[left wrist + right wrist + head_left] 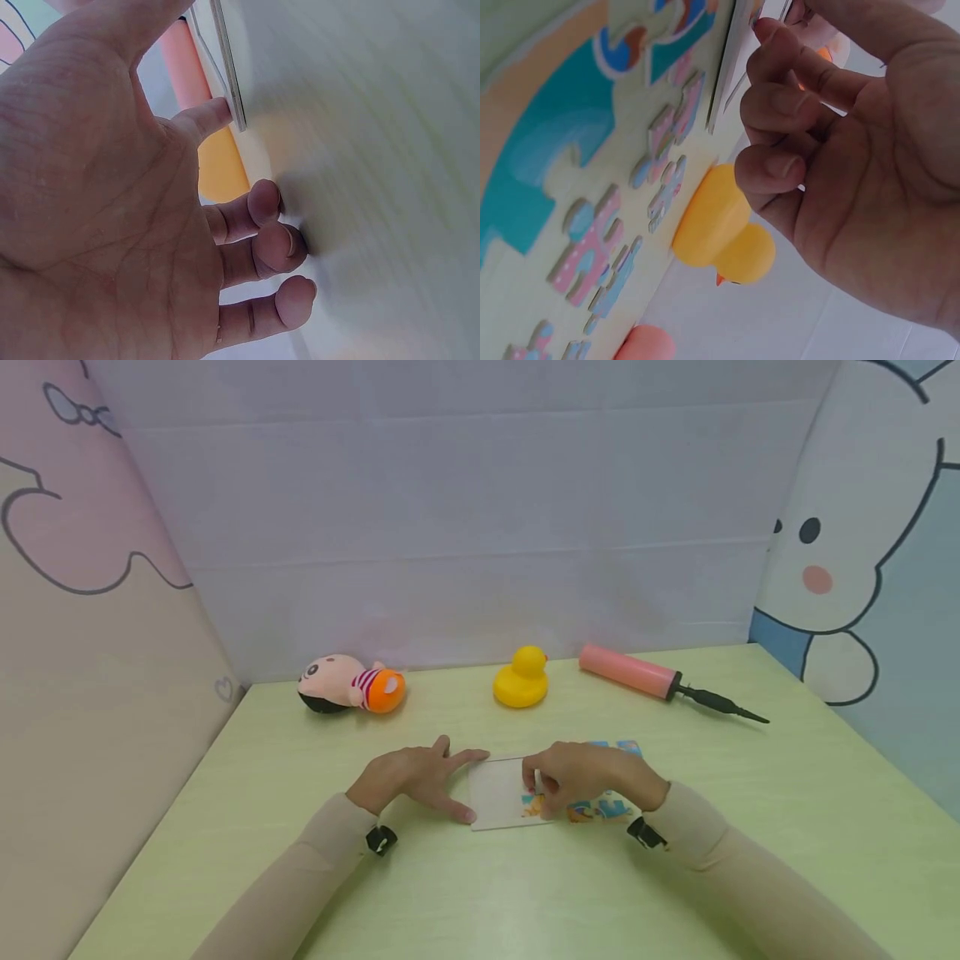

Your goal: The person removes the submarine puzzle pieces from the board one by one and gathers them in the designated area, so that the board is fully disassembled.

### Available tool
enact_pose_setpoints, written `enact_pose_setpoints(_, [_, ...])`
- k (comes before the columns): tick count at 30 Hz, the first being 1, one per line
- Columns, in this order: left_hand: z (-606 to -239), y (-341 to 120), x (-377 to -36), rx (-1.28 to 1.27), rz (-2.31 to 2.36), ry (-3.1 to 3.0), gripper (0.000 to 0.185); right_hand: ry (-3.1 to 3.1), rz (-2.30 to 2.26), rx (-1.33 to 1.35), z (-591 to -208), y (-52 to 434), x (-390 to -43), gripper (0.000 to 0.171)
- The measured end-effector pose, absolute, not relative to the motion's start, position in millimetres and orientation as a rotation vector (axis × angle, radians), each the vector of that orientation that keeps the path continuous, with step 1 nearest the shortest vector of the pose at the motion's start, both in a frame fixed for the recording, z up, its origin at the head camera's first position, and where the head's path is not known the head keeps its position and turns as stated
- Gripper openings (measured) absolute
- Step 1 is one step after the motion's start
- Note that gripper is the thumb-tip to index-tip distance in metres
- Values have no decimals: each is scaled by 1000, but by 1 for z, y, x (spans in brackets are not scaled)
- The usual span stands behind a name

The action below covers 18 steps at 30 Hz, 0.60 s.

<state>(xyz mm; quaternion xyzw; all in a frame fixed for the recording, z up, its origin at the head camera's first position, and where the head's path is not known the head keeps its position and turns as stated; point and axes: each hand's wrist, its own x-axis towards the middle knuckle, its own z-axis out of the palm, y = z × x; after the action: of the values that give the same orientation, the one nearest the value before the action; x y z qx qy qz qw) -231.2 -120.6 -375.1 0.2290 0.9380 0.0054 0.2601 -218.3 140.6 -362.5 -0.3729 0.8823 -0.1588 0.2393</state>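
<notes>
A thin white puzzle board [495, 793] lies flat on the table. My left hand [420, 777] is at its left side, index finger and thumb spread straight to two corners; the other fingers reach toward the tabletop in the left wrist view. Over the board's right half, my right hand [577, 772] has its fingers curled, with index finger and thumb pinching a blue-and-orange puzzle piece [531, 807] at the near part of the board. Several loose puzzle pieces [613, 810] lie right of the board, partly hidden under the right hand; pink and blue ones [589, 244] show in the right wrist view.
Along the back stand a yellow rubber duck [520, 685] and, to its left, a doll [352, 685] lying on its side. A pink hand pump [630, 672] with a black nozzle lies at the back right. Fabric walls [465, 510] enclose the table's back and sides.
</notes>
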Motion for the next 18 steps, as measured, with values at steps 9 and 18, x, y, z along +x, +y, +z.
enact_pose_setpoints(9, [-375, -120, -232, 632, 26, 2542, 96, 2430, -435, -1001, -362, 134, -217, 21])
enact_pose_setpoints(18, [-375, -121, -231, 650, 24, 2548, 96, 2512, -400, -1011, -362, 131, -218, 22])
